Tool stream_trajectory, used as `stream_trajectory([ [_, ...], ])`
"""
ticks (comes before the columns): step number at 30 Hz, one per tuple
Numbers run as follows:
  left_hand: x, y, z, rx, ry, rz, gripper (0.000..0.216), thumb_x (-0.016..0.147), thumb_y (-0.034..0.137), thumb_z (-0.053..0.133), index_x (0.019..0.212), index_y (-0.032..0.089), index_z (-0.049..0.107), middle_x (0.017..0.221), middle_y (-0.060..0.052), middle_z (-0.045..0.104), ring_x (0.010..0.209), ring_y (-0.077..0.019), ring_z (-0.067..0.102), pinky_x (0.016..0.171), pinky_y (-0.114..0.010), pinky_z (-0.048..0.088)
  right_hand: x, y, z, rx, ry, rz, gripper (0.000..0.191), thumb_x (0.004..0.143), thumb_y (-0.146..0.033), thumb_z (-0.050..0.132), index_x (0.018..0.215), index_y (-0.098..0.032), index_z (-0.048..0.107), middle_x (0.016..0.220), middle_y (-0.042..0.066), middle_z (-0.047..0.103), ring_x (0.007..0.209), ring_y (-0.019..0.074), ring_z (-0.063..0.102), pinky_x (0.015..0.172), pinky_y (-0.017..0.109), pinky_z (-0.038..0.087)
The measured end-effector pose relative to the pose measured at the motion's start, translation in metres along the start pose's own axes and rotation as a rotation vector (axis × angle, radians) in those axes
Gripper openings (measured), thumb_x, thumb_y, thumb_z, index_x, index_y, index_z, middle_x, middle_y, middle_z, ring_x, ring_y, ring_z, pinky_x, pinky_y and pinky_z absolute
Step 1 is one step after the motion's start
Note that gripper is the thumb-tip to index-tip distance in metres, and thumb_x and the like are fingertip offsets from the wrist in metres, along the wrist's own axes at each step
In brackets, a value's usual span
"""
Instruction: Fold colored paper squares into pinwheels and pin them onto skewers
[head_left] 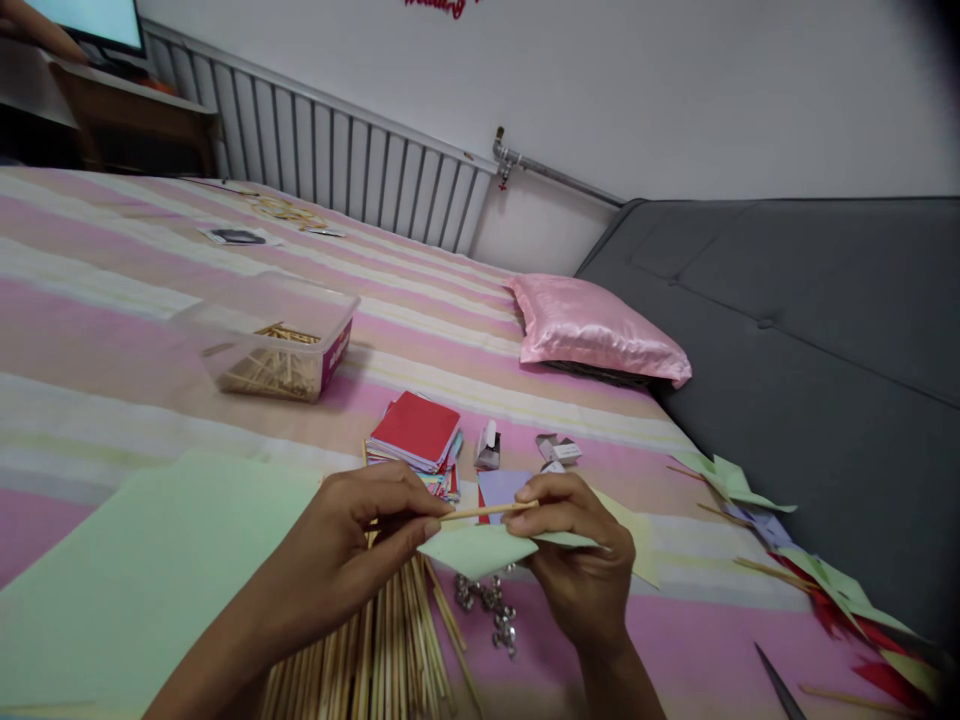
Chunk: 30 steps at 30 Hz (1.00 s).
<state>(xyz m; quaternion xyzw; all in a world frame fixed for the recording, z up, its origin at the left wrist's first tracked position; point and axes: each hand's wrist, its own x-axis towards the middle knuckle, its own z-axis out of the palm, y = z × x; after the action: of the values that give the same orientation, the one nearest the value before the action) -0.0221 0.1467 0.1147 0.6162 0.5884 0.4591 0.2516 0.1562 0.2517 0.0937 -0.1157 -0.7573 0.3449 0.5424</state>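
Left hand [382, 535] pinches one end of a thin stick [480, 512]; right hand [577, 550] pinches its other end, plus folded green paper [478, 549] just beneath, over the striped bedspread [686, 640]. Step, I judge: fitting stick to paper; next move calls for careful alignment.

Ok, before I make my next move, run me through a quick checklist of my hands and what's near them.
1. Stick gripped at both ends: ok, left hand and right hand pinch it.
2. Green paper in hand: ok, held just below the stick.
3. Paper fastened to the stick: cannot tell.
4. Spare sticks nearby: ok, a bundle lies below the left hand.
5. Space beneath the paper free: not ok, silvery metal pieces lie there.
6. Dark pointed object away from both hands: ok, off to the right.
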Motion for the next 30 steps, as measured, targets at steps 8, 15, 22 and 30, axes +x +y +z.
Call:
stream_trajectory([
  [8,-0.0009,-0.0016,0.0004,0.001,0.005,0.013,0.022,0.083,0.026,0.052,0.092,0.020,0.071,0.079,-0.006,0.065,0.070,-0.0154,0.058,0.061,-0.026,0.046,-0.0006,0.0017,-0.0019,0.000,-0.024,0.001,0.023,0.069,-0.005,0.069,0.080,-0.026,0.070,0.085,-0.001,0.060,0.077,0.0126,0.059,0.068,0.025,0.048],
  [15,-0.0022,-0.0017,0.0010,-0.018,0.002,0.012,0.022,0.083,0.026,0.052,0.095,0.021,0.071,0.080,-0.006,0.065,0.071,-0.0154,0.059,0.061,-0.026,0.045,-0.0009,0.0026,-0.0023,0.014,-0.033,0.012,0.023,0.070,-0.006,0.070,0.081,-0.026,0.070,0.086,-0.001,0.060,0.077,0.0122,0.059,0.069,0.024,0.048],
  [22,-0.0009,-0.0016,0.0009,-0.003,-0.006,0.008,0.023,0.084,0.027,0.051,0.095,0.021,0.071,0.077,-0.005,0.064,0.069,-0.0150,0.058,0.060,-0.026,0.045,-0.0016,0.0029,-0.0030,0.017,-0.038,0.028,0.023,0.070,-0.007,0.071,0.080,-0.027,0.070,0.085,-0.002,0.061,0.077,0.0117,0.059,0.068,0.024,0.048],
  [30,-0.0013,-0.0029,0.0012,0.003,-0.003,0.020,0.023,0.084,0.026,0.051,0.095,0.021,0.071,0.077,-0.005,0.064,0.069,-0.0152,0.058,0.060,-0.027,0.044,-0.0038,0.0047,-0.0028,0.054,-0.041,0.050,0.026,0.070,-0.006,0.070,0.082,-0.028,0.070,0.088,-0.001,0.061,0.081,0.0145,0.062,0.072,0.028,0.050],
])
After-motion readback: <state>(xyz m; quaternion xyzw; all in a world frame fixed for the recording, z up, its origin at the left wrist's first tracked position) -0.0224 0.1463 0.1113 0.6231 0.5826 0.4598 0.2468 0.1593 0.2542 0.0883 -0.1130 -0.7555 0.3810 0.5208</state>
